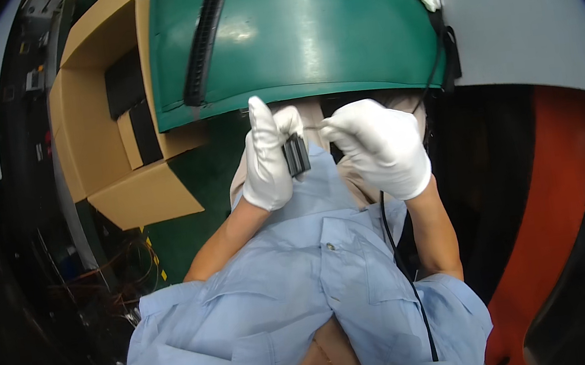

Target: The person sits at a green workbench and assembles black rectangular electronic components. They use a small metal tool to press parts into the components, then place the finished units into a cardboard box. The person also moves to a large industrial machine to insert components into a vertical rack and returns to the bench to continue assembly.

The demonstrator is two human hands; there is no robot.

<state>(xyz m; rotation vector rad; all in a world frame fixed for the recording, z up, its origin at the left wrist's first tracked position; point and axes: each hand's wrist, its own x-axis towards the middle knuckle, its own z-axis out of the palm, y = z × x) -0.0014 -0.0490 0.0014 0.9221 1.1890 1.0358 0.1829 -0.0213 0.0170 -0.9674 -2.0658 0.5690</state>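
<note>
Just off the near edge of the green counter (320, 53), our white-gloved left hand (269, 160) holds a small ribbed black block (296, 155); across a gap, our white-gloved right hand (384, 148) pinches narrowly, contents unclear.

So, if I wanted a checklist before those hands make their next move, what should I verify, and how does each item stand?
1. Hands covered: ok; the left hand and right hand both wear white gloves.
2. Black ridged part held: ok; it is in the left hand.
3. Right hand free: cannot tell; its fingertips are drawn together and could hide something small.
4. Black slotted strip resting on the green table: ok; toward the left side.
5. Cord well away from the arm: not ok; a black cord runs close beside the right forearm.
</note>
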